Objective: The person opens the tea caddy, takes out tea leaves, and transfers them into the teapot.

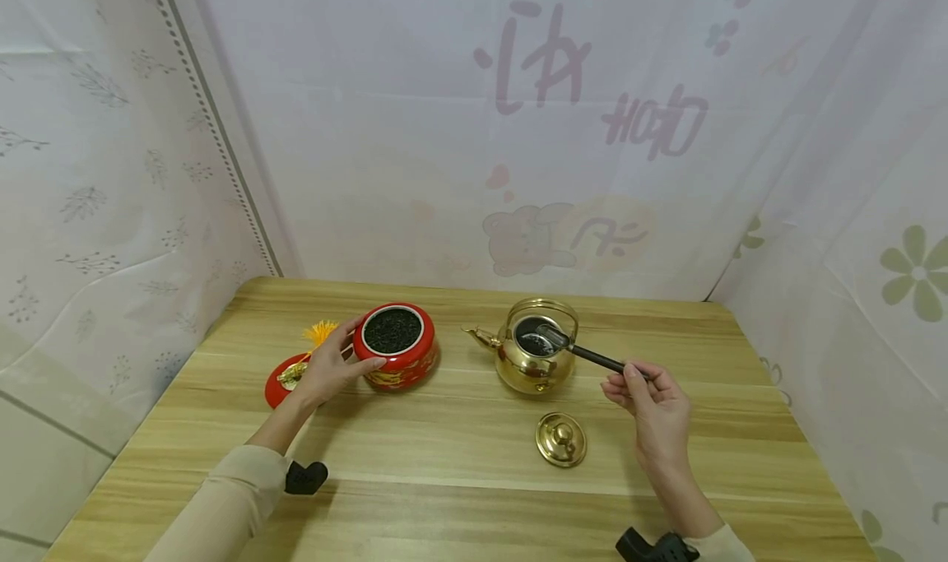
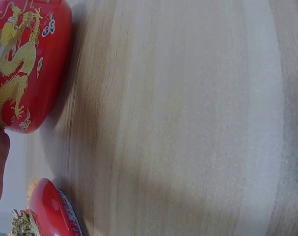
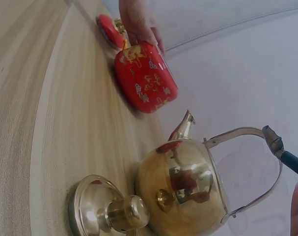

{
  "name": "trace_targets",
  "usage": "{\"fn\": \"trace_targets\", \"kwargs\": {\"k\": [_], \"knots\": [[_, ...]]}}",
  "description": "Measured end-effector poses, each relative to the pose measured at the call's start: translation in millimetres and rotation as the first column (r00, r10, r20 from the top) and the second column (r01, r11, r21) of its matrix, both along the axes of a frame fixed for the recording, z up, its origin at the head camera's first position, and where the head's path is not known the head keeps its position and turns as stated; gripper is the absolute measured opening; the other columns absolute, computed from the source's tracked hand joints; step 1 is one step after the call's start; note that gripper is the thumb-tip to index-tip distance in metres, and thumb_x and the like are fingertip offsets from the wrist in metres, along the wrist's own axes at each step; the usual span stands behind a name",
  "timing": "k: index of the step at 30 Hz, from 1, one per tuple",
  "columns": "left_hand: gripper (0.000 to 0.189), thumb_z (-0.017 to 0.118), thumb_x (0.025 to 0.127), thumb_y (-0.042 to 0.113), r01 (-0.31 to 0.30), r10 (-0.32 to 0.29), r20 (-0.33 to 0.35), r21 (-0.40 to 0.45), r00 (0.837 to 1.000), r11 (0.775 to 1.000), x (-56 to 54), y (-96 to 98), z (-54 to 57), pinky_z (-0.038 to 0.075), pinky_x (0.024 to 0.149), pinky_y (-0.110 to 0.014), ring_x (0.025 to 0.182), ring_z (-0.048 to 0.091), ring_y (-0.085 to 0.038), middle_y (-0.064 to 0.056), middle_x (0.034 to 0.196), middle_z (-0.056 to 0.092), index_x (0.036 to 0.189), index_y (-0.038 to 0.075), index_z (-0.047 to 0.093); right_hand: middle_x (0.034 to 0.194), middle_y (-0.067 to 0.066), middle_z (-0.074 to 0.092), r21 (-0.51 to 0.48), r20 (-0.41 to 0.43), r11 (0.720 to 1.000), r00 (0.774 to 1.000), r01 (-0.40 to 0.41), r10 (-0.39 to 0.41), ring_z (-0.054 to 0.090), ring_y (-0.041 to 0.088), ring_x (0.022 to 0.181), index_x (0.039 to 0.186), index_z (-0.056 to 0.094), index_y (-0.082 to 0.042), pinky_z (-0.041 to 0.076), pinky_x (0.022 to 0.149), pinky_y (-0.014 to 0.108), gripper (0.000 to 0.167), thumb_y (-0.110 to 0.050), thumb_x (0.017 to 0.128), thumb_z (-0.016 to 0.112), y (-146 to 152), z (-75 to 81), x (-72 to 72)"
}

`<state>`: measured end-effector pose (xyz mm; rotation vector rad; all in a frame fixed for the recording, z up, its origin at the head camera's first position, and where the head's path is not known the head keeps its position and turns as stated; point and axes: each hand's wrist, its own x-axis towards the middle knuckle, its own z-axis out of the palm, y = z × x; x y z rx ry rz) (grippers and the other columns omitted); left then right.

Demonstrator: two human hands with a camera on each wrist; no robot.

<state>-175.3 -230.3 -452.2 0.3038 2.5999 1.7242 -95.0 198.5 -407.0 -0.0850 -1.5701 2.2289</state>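
My left hand (image 1: 331,370) grips the side of a red tea jar (image 1: 403,373), thumb in front and fingers behind. Dark loose tea leaves (image 1: 393,331) fill the jar nearly to its white rim. A gold dragon decorates its side in the left wrist view. With its fingers curled round the black handle, my right hand (image 1: 657,410) holds a small metal-headed scoop (image 1: 597,359). The scoop's head is over the open mouth of a shiny gold teapot (image 1: 536,373), beneath its arched handle. Some dark bits show inside the teapot.
The gold teapot lid (image 1: 561,439) lies knob up in front of the teapot. Beside my left wrist is the red jar lid (image 1: 277,387), with a gold figure and a yellow tassel (image 1: 321,332). The wooden table (image 1: 422,496) meets patterned cloth walls at back and sides.
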Motion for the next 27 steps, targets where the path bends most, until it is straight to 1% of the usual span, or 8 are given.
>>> {"fn": "trace_targets", "kwargs": {"k": [3, 10, 16, 18, 21, 25, 27], "knots": [[0.084, 0.075, 0.081, 0.017, 0.003, -0.003, 0.001, 0.002, 1.0, 1.0, -0.1, 0.2, 0.7, 0.034, 0.106, -0.052, 0.135, 0.029, -0.046, -0.024, 0.147, 0.03, 0.147, 0.003, 0.025, 0.072, 0.008, 0.07, -0.003, -0.009, 1.0, 1.0, 0.002, -0.002, 0.069, 0.016, 0.062, 0.096, 0.06, 0.011, 0.058, 0.061, 0.026, 0.014, -0.002, 0.09, 0.06, 0, 1.0, 1.1], [0.084, 0.075, 0.081, 0.016, 0.005, -0.005, -0.005, -0.008, 1.0, 1.0, 0.6, 0.4, 1.6, 0.036, 0.105, -0.051, 0.134, 0.03, -0.045, -0.024, 0.147, 0.03, 0.147, 0.003, 0.025, 0.071, 0.008, 0.07, -0.012, -0.025, 1.0, 1.0, 0.015, -0.016, 0.069, 0.016, 0.061, 0.1, 0.054, 0.018, 0.058, 0.06, 0.025, 0.022, -0.001, 0.09, 0.059, -1, 7.5, 4.4], [0.084, 0.075, 0.081, 0.019, 0.005, -0.005, -0.004, -0.014, 1.0, 1.0, 0.4, 0.0, -0.1, 0.038, 0.103, -0.047, 0.134, 0.031, -0.045, -0.023, 0.147, 0.031, 0.147, 0.003, 0.025, 0.071, 0.009, 0.069, -0.042, -0.057, 0.999, 0.998, 0.016, -0.018, 0.069, 0.016, 0.062, 0.097, 0.057, 0.015, 0.058, 0.061, 0.026, 0.015, 0.002, 0.09, 0.058, -1, 11.3, 6.7], [0.084, 0.075, 0.081, 0.02, 0.004, -0.004, -0.004, -0.021, 1.0, 1.0, 0.2, -0.1, -0.3, 0.037, 0.104, -0.048, 0.134, 0.031, -0.044, -0.022, 0.147, 0.031, 0.147, 0.004, 0.026, 0.072, 0.01, 0.069, -0.054, -0.075, 0.998, 0.997, 0.01, -0.014, 0.069, 0.017, 0.062, 0.097, 0.058, 0.015, 0.058, 0.061, 0.026, 0.014, 0.003, 0.09, 0.057, -1, 12.4, 7.5], [0.084, 0.076, 0.081, 0.021, 0.002, -0.003, -0.005, -0.03, 1.0, 1.0, -0.1, -0.6, -0.6, 0.034, 0.106, -0.051, 0.134, 0.03, -0.045, -0.023, 0.147, 0.031, 0.147, 0.004, 0.026, 0.072, 0.01, 0.069, -0.063, -0.09, 0.998, 0.996, 0.008, -0.014, 0.069, 0.017, 0.063, 0.099, 0.056, 0.018, 0.058, 0.061, 0.026, 0.017, 0.004, 0.09, 0.057, 0, 14.0, 8.8], [0.084, 0.076, 0.081, 0.022, -0.002, 0.002, -0.013, -0.035, 1.0, 0.999, -0.2, -0.8, -0.5, 0.031, 0.107, -0.055, 0.134, 0.03, -0.046, -0.025, 0.145, 0.033, 0.146, 0.002, 0.027, 0.072, 0.01, 0.069, -0.063, -0.095, 0.998, 0.995, 0.012, -0.018, 0.069, 0.017, 0.063, 0.101, 0.053, 0.021, 0.058, 0.061, 0.026, 0.021, 0.004, 0.09, 0.056, 0, 14.9, 10.0], [0.084, 0.076, 0.081, 0.022, -0.003, 0.002, -0.016, -0.036, 1.0, 0.999, -0.5, -1.0, -0.8, 0.031, 0.107, -0.055, 0.134, 0.031, -0.045, -0.026, 0.144, 0.033, 0.146, 0.002, 0.027, 0.073, 0.011, 0.069, -0.063, -0.1, 0.998, 0.995, 0.011, -0.017, 0.069, 0.017, 0.063, 0.102, 0.052, 0.021, 0.058, 0.062, 0.026, 0.021, 0.004, 0.09, 0.056, 1, 15.0, 10.3]]}}
